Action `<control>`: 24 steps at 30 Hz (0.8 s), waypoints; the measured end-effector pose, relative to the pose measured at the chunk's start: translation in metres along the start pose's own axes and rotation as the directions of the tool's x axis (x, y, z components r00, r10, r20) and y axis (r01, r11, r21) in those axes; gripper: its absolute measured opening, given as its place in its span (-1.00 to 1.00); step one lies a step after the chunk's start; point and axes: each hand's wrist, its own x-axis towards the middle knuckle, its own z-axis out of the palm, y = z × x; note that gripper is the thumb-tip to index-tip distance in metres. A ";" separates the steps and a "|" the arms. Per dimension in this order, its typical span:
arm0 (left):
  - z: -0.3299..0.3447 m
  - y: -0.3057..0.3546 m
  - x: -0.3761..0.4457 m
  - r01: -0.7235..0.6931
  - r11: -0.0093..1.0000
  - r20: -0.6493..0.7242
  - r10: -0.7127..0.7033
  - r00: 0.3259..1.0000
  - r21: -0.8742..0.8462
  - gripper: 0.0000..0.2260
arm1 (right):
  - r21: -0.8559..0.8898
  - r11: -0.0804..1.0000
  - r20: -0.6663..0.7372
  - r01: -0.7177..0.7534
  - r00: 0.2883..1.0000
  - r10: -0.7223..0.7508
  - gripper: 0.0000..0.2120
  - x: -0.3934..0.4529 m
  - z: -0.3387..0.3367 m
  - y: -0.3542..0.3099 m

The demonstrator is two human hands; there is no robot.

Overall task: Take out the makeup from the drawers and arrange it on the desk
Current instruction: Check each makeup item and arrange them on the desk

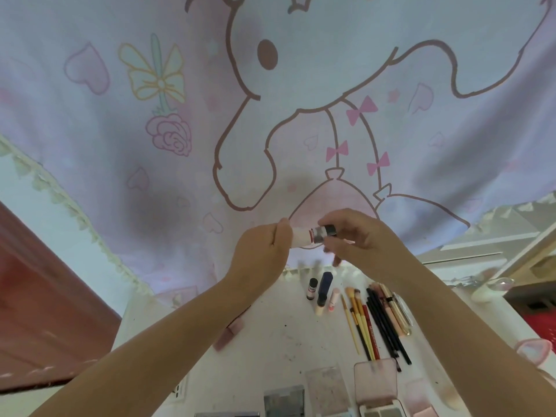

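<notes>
I hold a small pale makeup bottle (301, 237) up in the air above the white desk (279, 341). My left hand (260, 251) pinches its white body. My right hand (358, 236) grips its dark silvery cap (326, 231). Below on the desk lie a small dark bottle (312, 288), a navy tube (324, 288), a pink lipstick (334, 299), a row of brushes and pencils (376, 320), and several palettes (376, 386) near the front edge. No drawer is visible.
A pastel cartoon-print curtain (180, 130) hangs behind the desk. A pink case (228, 334) lies partly under my left forearm. A pink heart-shaped item (534, 352) and a white dish (490, 291) sit at the right. Red-brown furniture (45, 296) stands left.
</notes>
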 end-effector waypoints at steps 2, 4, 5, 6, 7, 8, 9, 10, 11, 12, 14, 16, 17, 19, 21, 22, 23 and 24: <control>-0.001 -0.003 0.000 -0.031 0.996 -0.049 0.035 0.998 0.087 -0.61 | 0.045 0.999 0.020 0.009 1.000 -0.010 -0.62 -0.002 -0.001 0.005; 0.000 -0.005 0.000 -0.114 0.969 -0.009 0.119 0.993 0.218 -0.63 | 0.061 0.997 0.053 -0.056 0.997 0.053 -0.69 -0.002 0.001 0.008; 0.000 -0.002 -0.002 -0.200 0.930 0.025 0.202 0.979 0.309 -0.64 | 0.073 0.994 0.056 -0.087 0.995 0.083 -0.80 -0.001 0.003 0.010; -0.002 0.000 -0.003 -0.284 0.879 0.060 0.283 0.957 0.382 -0.66 | 0.082 0.990 0.049 -0.118 0.992 0.114 -0.85 -0.001 0.005 0.010; -0.004 0.003 -0.005 -0.315 0.853 0.090 0.306 0.948 0.417 -0.72 | 0.074 0.989 0.039 -0.126 0.992 0.124 -0.82 0.000 0.006 0.011; -0.004 0.002 -0.004 -0.343 0.820 0.073 0.350 0.934 0.458 -0.76 | 0.064 0.990 0.024 -0.125 0.992 0.124 -0.80 -0.001 0.008 0.010; -0.003 0.001 -0.005 -0.356 0.797 0.044 0.384 0.922 0.488 -0.76 | 0.060 0.992 -0.004 -0.107 0.994 0.108 -0.81 -0.002 0.009 0.012; -0.001 0.002 -0.005 -0.355 0.789 0.022 0.399 0.917 0.502 -0.71 | 0.063 0.994 -0.026 -0.086 0.996 0.087 -0.81 -0.004 0.009 0.013; 0.001 0.000 -0.005 -0.342 0.785 -0.012 0.406 0.914 0.517 -0.68 | 0.076 0.995 -0.043 -0.066 0.997 0.070 -0.77 -0.006 0.009 0.014; 0.000 0.001 -0.005 -0.325 0.773 -0.039 0.410 0.911 0.545 -0.68 | 0.115 0.992 -0.042 -0.058 0.997 0.063 -0.72 -0.008 0.009 0.014; 0.001 -0.003 -0.006 -0.358 0.719 -0.056 0.482 0.874 0.596 -0.72 | 0.219 0.974 -0.008 -0.059 0.998 0.062 -0.66 -0.010 0.009 0.017; 0.003 -0.006 -0.008 -0.387 0.703 -0.032 0.503 0.864 0.596 -0.73 | 0.287 0.950 0.031 -0.122 0.993 0.118 -0.74 -0.010 0.009 0.015; 0.004 -0.006 -0.008 -0.383 0.695 -0.049 0.515 0.856 0.609 -0.71 | 0.281 0.946 0.049 -0.164 0.987 0.156 -0.83 -0.010 0.009 0.015; 0.005 -0.007 -0.008 -0.372 0.690 -0.080 0.528 0.846 0.621 -0.65 | 0.172 0.964 0.055 -0.202 0.979 0.196 -0.81 -0.011 0.009 0.015; 0.006 -0.009 -0.009 -0.374 0.685 -0.087 0.537 0.839 0.625 -0.62 | 0.113 0.981 0.014 -0.157 0.988 0.156 -0.82 -0.014 0.010 0.017; 0.006 -0.011 -0.010 -0.383 0.684 -0.080 0.541 0.837 0.621 -0.66 | 0.134 0.982 -0.003 -0.134 0.991 0.136 -0.79 -0.015 0.010 0.018; 0.007 -0.013 -0.011 -0.400 0.681 -0.076 0.555 0.829 0.613 -0.73 | 0.176 0.977 0.001 -0.122 0.992 0.124 -0.72 -0.016 0.010 0.020; 0.008 -0.016 -0.012 -0.412 0.700 -0.076 0.552 0.831 0.583 -0.79 | 0.214 0.968 0.024 -0.129 0.992 0.127 -0.67 -0.017 0.010 0.021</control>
